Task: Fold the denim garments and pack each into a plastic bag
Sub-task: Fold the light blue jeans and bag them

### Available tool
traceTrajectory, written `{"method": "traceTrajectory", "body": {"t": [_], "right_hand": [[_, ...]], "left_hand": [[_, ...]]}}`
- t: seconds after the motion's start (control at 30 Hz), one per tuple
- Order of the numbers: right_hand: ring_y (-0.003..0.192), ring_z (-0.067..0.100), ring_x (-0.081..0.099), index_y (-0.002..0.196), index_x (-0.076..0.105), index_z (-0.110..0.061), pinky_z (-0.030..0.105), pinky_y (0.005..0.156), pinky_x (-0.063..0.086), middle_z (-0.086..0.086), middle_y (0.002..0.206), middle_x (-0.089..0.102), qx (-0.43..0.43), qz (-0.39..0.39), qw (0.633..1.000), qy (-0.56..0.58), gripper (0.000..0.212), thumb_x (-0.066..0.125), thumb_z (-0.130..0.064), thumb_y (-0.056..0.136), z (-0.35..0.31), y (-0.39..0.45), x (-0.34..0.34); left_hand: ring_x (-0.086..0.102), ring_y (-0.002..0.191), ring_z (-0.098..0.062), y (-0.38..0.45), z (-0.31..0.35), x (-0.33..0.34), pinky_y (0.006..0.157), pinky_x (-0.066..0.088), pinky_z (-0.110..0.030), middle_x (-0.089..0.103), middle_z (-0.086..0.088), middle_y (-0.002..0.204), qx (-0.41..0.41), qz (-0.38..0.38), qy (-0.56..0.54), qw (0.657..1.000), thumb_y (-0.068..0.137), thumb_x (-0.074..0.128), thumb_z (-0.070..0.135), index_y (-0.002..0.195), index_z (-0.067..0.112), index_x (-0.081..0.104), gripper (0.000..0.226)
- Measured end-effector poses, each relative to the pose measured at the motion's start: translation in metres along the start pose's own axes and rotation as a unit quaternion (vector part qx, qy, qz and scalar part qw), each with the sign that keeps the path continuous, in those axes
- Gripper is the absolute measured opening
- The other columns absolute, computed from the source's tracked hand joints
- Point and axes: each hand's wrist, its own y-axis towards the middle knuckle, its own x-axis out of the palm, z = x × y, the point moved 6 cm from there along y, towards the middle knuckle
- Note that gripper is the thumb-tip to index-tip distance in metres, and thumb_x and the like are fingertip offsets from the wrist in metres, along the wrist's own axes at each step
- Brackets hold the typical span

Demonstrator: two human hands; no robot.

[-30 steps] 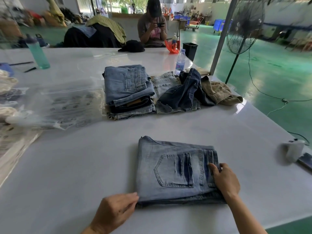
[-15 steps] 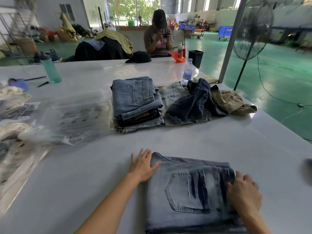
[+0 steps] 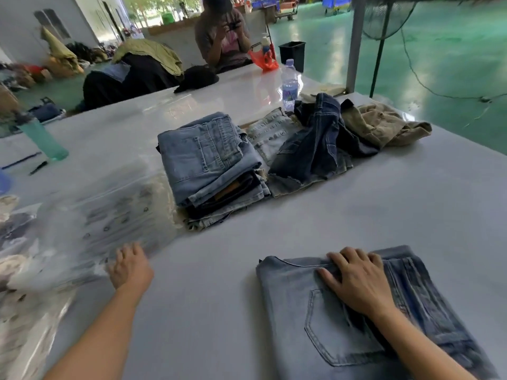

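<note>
Folded jeans (image 3: pixel 365 319) at 5 o'clock on white table (image 3: pixel 356 204). Right hand (image 3: pixel 359 281) lies flat on them, fingers spread. Left hand (image 3: pixel 131 267), 8 o'clock, fingers loosely extended, touches edge of plastic bags (image 3: pixel 104 215). Folded denim stack (image 3: pixel 208 163) at 12 o'clock.

White table (image 3: pixel 356 209), folded jeans (image 3: pixel 356 319), denim stack (image 3: pixel 208 163), plastic bags (image 3: pixel 90 229) (blurred, perhaps several)
</note>
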Motion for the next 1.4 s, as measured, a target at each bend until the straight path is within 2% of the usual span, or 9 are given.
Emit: {"method": "traceTrajectory", "body": {"t": [0.33, 0.57, 0.7, 0.77, 0.9, 1.07, 1.2, 1.3, 1.4], "right_hand": [[0.080, 0.025, 0.062, 0.092, 0.070, -0.025, 0.039, 0.075, 0.041, -0.004, 0.085, 0.062, 0.001, 0.033, 0.999, 0.006, 0.051, 0.037, -0.061, 0.079, -0.001, -0.002, 0.000], [0.105, 0.030, 0.059, 0.109, 0.064, -0.017, 0.042, 0.091, 0.041, 0.012, 0.110, 0.063, 0.024, -0.106, 0.985, 0.133, 0.026, 0.045, -0.026, 0.094, 0.002, 0.000, -0.010], [0.079, -0.008, 0.058, 0.109, 0.056, -0.014, 0.003, 0.073, 0.041, 0.022, 0.113, 0.060, 0.170, -0.201, 0.752, 0.604, 0.056, 0.062, -0.060, 0.078, -0.022, 0.005, -0.036], [0.080, 0.006, 0.064, 0.135, 0.044, -0.018, 0.016, 0.070, 0.053, 0.027, 0.125, 0.058, 0.169, -0.245, 0.615, 0.730, 0.063, 0.039, -0.060, 0.088, -0.050, 0.002, -0.038], [0.089, 0.032, 0.062, 0.136, 0.041, -0.025, 0.038, 0.075, 0.051, 0.025, 0.115, 0.064, 0.137, -0.429, 0.447, 0.773, 0.077, 0.027, -0.075, 0.079, -0.089, -0.035, -0.033], [0.090, 0.025, 0.069, 0.134, 0.044, -0.022, 0.034, 0.068, 0.056, 0.012, 0.108, 0.070, 0.114, -0.412, 0.604, 0.673, 0.074, 0.077, -0.038, 0.070, -0.085, -0.058, -0.016], [0.081, 0.008, 0.061, 0.135, 0.045, -0.018, 0.024, 0.076, 0.053, 0.000, 0.108, 0.062, -0.002, -0.380, 0.740, 0.555, 0.065, 0.077, -0.020, 0.078, -0.107, -0.073, -0.022], [0.092, 0.012, 0.054, 0.135, 0.047, -0.019, 0.025, 0.090, 0.046, -0.002, 0.118, 0.052, -0.151, -0.307, 0.870, 0.356, 0.063, 0.073, -0.036, 0.080, -0.127, -0.080, -0.026], [0.116, 0.017, 0.047, 0.135, 0.048, -0.021, 0.022, 0.097, 0.038, -0.001, 0.131, 0.046, -0.231, -0.263, 0.906, 0.239, 0.056, 0.063, -0.040, 0.085, -0.138, -0.085, -0.026]], "left_hand": [[0.059, 0.076, -0.036, -0.078, 0.064, -0.061, 0.067, 0.039, -0.039, 0.058, -0.016, 0.074, 0.144, 0.058, -0.291, 0.944, 0.087, 0.062, 0.007, 0.063, 0.016, 0.050, 0.028], [0.057, 0.073, -0.011, -0.277, 0.159, -0.197, 0.071, 0.048, -0.026, 0.059, 0.001, 0.073, 0.388, -0.280, -0.707, 0.521, 0.077, 0.069, 0.024, 0.072, 0.012, 0.061, 0.015], [0.058, 0.111, -0.034, -0.266, 0.131, -0.236, 0.104, 0.037, -0.053, 0.064, -0.024, 0.115, 0.314, -0.355, -0.813, 0.337, 0.061, 0.064, 0.020, 0.109, -0.009, 0.064, 0.056], [0.055, 0.116, -0.033, -0.249, 0.107, -0.231, 0.106, 0.034, -0.059, 0.063, -0.019, 0.122, 0.263, -0.345, -0.849, 0.302, 0.061, 0.069, 0.027, 0.119, 0.000, 0.063, 0.065], [0.059, 0.104, -0.041, -0.200, 0.037, -0.179, 0.095, 0.044, -0.058, 0.061, -0.026, 0.108, 0.131, -0.300, -0.857, 0.397, 0.058, 0.069, 0.018, 0.111, 0.000, 0.062, 0.056], [0.056, 0.048, -0.023, -0.164, -0.081, -0.106, 0.054, 0.051, -0.031, 0.061, -0.016, 0.060, -0.041, -0.231, -0.609, 0.757, 0.088, 0.036, -0.015, 0.095, -0.003, 0.050, 0.020], [0.056, 0.100, -0.041, -0.163, -0.135, -0.071, 0.086, 0.045, -0.046, 0.054, -0.029, 0.118, -0.177, -0.146, -0.202, 0.952, 0.088, 0.062, 0.018, 0.131, -0.003, 0.035, 0.055], [0.053, 0.104, -0.040, -0.199, -0.093, -0.106, 0.085, 0.046, -0.047, 0.054, -0.024, 0.119, -0.116, 0.070, -0.131, 0.982, 0.084, 0.063, 0.018, 0.120, 0.002, 0.047, 0.043], [0.061, 0.097, -0.025, -0.259, -0.003, -0.081, 0.079, 0.046, -0.031, 0.063, -0.004, 0.104, 0.000, -0.108, -0.303, 0.947, 0.085, 0.060, 0.046, 0.107, 0.016, 0.054, 0.038]]}}
